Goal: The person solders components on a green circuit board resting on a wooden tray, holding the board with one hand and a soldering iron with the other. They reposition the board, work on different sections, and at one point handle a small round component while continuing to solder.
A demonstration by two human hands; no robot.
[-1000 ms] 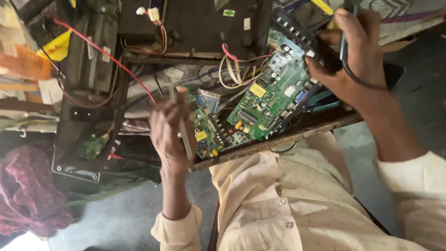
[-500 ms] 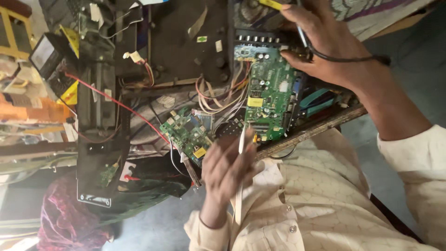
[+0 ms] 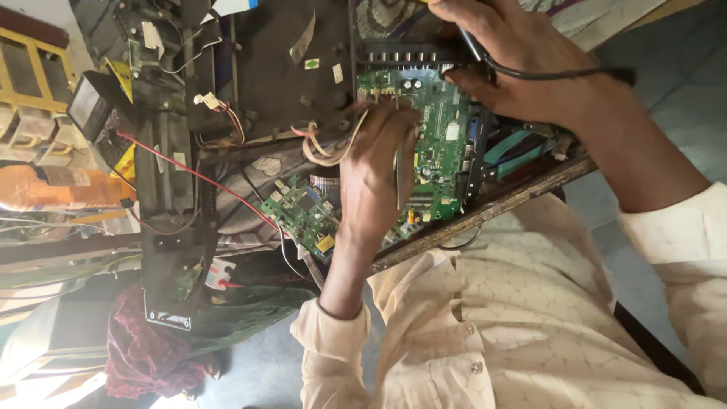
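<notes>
A large green circuit board [image 3: 443,163] lies on a wooden slab [image 3: 500,210] over my lap. My left hand [image 3: 371,178] rests on the board's left edge and is shut on a thin metal tool [image 3: 398,182] that points down along my palm. My right hand [image 3: 522,64] is above the board's upper right corner, gripping a black corded tool [image 3: 471,44]; its cable [image 3: 560,73] runs over my wrist. A smaller green board [image 3: 303,208] lies just left of my left wrist, with a bundle of pale wires [image 3: 326,148] near my fingers.
A black metal chassis [image 3: 265,68] with a red wire [image 3: 197,176] fills the upper left. Teal-handled pliers [image 3: 515,148] lie right of the big board. A dark red cloth [image 3: 144,352] sits at lower left, yellow framing [image 3: 30,53] at far left.
My left hand has risen from below the boards onto the large board's left edge, still holding the thin tool. My right hand stays at the board's top with the corded tool.
</notes>
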